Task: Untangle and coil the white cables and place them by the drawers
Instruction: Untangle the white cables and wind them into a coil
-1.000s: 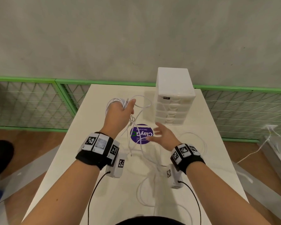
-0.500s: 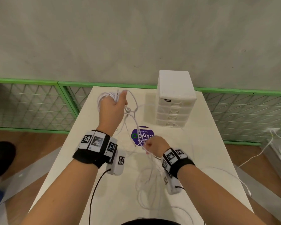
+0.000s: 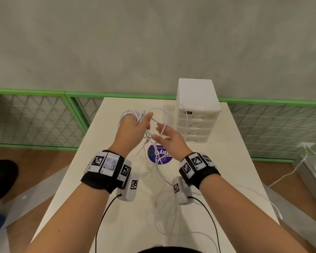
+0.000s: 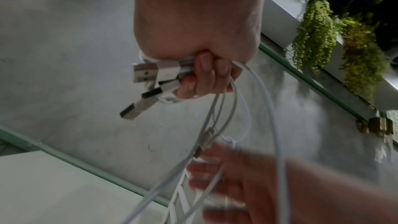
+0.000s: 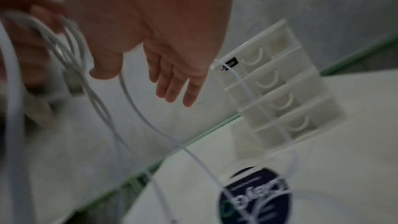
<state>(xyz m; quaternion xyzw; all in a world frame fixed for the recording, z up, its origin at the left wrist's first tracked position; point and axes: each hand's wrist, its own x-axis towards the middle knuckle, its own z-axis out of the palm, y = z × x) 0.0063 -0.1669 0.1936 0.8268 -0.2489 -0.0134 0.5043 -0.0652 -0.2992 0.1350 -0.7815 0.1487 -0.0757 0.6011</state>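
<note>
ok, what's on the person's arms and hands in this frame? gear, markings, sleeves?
Both forearms are bare, no sleeves or gloves. Each wrist has a black band carrying white blocks with black-and-white square tag markers. A white camera module hangs under each wrist, with a thin black cable trailing back.

Your drawers (image 3: 197, 114) stand at the far right of the counter (image 3: 226, 161), against the wall. The round sticker (image 3: 160, 156) lies just before them, to their left. Your left hand (image 3: 133, 128) holds the cables (image 3: 130, 114) above the counter, left of the drawers; loose loops lie nearer you.
</note>
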